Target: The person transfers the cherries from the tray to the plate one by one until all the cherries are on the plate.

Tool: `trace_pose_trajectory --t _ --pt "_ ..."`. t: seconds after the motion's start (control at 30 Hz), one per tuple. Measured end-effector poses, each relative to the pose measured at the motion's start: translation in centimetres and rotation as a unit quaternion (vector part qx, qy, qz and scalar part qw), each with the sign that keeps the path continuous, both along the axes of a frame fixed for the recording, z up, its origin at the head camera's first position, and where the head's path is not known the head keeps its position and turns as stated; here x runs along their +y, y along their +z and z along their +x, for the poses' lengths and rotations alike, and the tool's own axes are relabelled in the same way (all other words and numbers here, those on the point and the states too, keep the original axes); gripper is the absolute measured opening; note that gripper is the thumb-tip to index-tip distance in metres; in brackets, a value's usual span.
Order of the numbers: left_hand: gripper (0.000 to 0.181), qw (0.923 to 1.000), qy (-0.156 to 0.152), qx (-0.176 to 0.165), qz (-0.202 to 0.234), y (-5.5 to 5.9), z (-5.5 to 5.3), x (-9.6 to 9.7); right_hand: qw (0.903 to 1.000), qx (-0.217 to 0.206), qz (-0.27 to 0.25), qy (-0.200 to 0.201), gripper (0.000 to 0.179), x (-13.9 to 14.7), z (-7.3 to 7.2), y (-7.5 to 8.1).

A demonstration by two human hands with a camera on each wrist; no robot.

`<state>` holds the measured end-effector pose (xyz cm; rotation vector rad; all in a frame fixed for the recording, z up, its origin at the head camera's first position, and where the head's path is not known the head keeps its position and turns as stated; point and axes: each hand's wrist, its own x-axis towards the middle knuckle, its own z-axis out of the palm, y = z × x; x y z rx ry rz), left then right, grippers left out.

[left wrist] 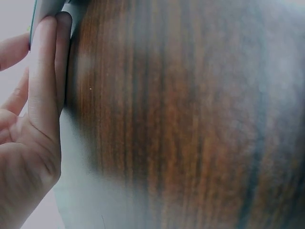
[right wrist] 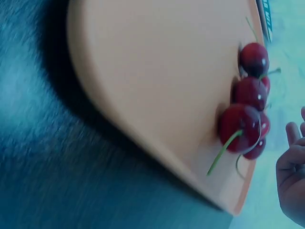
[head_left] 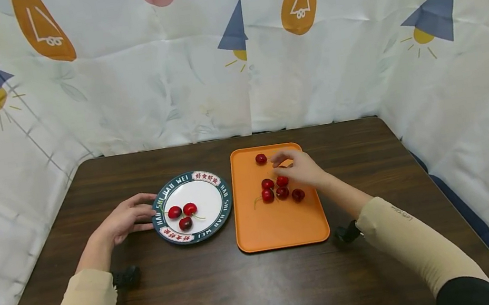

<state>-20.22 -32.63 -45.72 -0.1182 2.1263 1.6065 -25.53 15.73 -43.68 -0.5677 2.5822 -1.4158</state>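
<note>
A white plate with a dark teal lettered rim carries 3 red cherries. My left hand touches its left rim with extended fingers, seen also in the left wrist view, where the fingers lie fairly straight along the rim. To the right, an orange tray holds several cherries with green stems, mostly clustered; one cherry sits apart near the far edge. Above the far part of the tray hovers my right hand, fingers bent and spaced from the thumb, nothing visible between them.
Both dishes stand on a dark wooden table. A patterned white curtain encloses the back and sides. Dark wrist cameras sit below each wrist, the right one close to the tray's right edge.
</note>
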Motion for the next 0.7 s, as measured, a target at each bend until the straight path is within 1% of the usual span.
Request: trace_pose_trajectory --t 0.17,0.37,0.53,0.7 --pt "0.059 1.0000 0.003 0.000 0.000 -0.1 0.0 0.0 0.9996 -0.008 -0.006 -0.028 0.032 1.5 -0.6 -0.7" --pt "0.059 1.0000 0.002 0.002 0.001 -0.1 0.0 0.0 0.9976 -0.044 -0.008 -0.053 0.036 2.6 -1.0 -1.6" --pt "0.061 1.0000 -0.001 0.005 0.001 -0.2 -0.1 0.1 0.9963 -0.060 0.016 -0.060 0.037 2.8 -1.0 -1.8" --pt "0.062 1.0000 0.001 -0.001 0.004 -0.4 -0.3 0.1 0.9965 -0.060 0.027 -0.052 0.035 2.6 -1.3 -2.0"
